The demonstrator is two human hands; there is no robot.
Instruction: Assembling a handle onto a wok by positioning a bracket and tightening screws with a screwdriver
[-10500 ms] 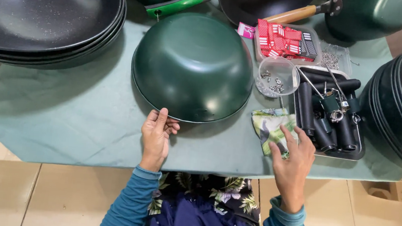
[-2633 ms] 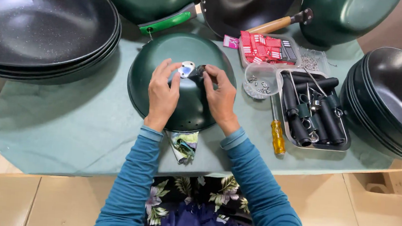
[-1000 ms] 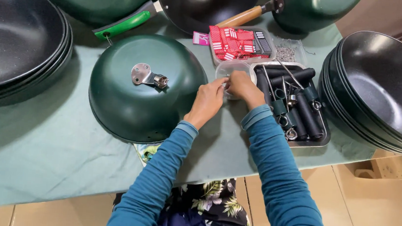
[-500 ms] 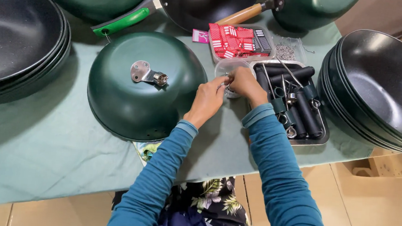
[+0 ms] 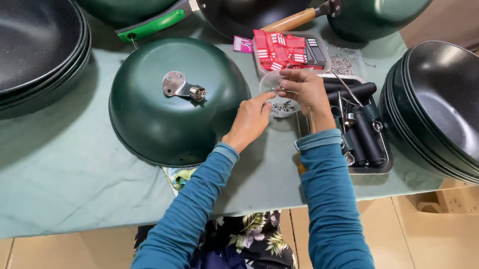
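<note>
**Both hands at the parts bowl**

I see my left hand (image 5: 250, 117) and right hand (image 5: 305, 90) meeting over the clear plastic bowl (image 5: 280, 92) of small metal parts, just right of the upturned green wok (image 5: 173, 104). Both hands' fingers are pinched together; whether either grasps a part, I cannot tell. A metal bracket (image 5: 182, 86) sits on the wok.

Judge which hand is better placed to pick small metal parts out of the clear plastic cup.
Right, probably. The right hand hovers directly over the clear plastic cup of small metal parts, fingers curled at its rim. The left hand sits at its near side, fingertips only at the edge.
</note>
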